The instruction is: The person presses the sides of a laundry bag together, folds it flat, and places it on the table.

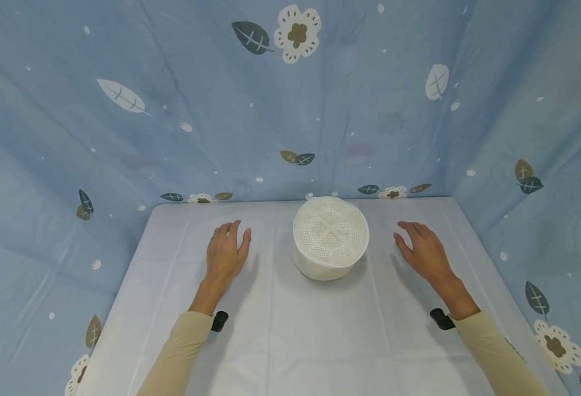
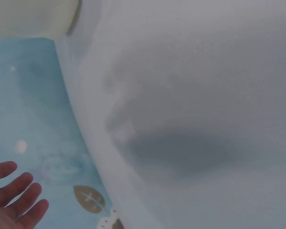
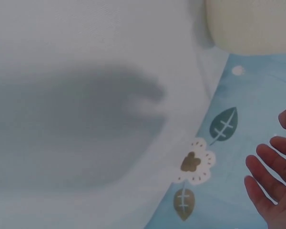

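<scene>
A round cream-coloured container (image 1: 329, 234) with a mesh top and plain sides stands on the white-covered table, toward its back edge. To its left, my left hand (image 1: 225, 250) hovers over the cloth, fingers relaxed and thumb apart, holding nothing. On the other side my right hand (image 1: 423, 252) is held in much the same way, also with nothing in it. Both hands are apart from the container. Part of its side (image 2: 28, 19) shows at the top left of the left wrist view, and the right wrist view catches its side (image 3: 252, 26) at the top right.
White cloth (image 1: 320, 330) covers the table, with faint fold lines. Blue curtains (image 1: 211, 121) printed with leaves and flowers hang behind it and along both sides. A small black device (image 1: 219, 321) is on the left wrist, another (image 1: 441, 319) on the right.
</scene>
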The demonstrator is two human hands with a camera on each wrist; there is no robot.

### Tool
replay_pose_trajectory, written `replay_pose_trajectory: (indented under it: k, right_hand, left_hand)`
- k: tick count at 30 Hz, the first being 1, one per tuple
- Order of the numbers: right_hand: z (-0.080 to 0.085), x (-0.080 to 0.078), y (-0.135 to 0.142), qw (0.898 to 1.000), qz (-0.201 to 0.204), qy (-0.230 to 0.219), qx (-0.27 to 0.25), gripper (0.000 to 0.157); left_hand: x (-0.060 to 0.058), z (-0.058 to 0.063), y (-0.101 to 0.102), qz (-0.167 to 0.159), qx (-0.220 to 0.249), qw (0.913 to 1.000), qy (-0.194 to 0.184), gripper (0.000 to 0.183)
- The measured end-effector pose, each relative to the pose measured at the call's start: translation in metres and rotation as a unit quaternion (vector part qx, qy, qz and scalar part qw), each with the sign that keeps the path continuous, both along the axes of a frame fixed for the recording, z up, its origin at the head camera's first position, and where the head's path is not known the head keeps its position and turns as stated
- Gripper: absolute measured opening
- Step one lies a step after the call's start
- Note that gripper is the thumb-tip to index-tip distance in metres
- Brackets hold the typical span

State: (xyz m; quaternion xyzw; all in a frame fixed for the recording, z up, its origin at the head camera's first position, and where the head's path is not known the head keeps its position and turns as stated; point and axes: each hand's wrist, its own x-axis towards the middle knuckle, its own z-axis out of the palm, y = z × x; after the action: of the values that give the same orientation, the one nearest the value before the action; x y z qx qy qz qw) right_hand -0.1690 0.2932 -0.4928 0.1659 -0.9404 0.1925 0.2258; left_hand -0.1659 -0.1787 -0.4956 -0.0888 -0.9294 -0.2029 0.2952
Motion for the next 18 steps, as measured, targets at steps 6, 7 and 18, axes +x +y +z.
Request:
replay_pose_trajectory:
  k: [6, 7, 18]
  right_hand:
    - [0.007, 0.000, -0.007, 1.000, 0.005, -0.003, -0.020, 0.035]
    - [0.007, 0.000, -0.009, 1.000, 0.006, -0.005, -0.023, 0.035]
    - [0.016, 0.000, -0.027, 0.999, 0.010, -0.018, -0.046, 0.033]
  left_hand:
    - [-0.001, 0.007, 0.012, -0.010, 0.019, 0.9997, -0.011, 0.045]
    - [-0.001, 0.009, 0.014, -0.013, 0.022, 0.9996, -0.011, 0.045]
    - [-0.004, 0.020, 0.035, -0.042, 0.047, 0.9980, -0.006, 0.041]
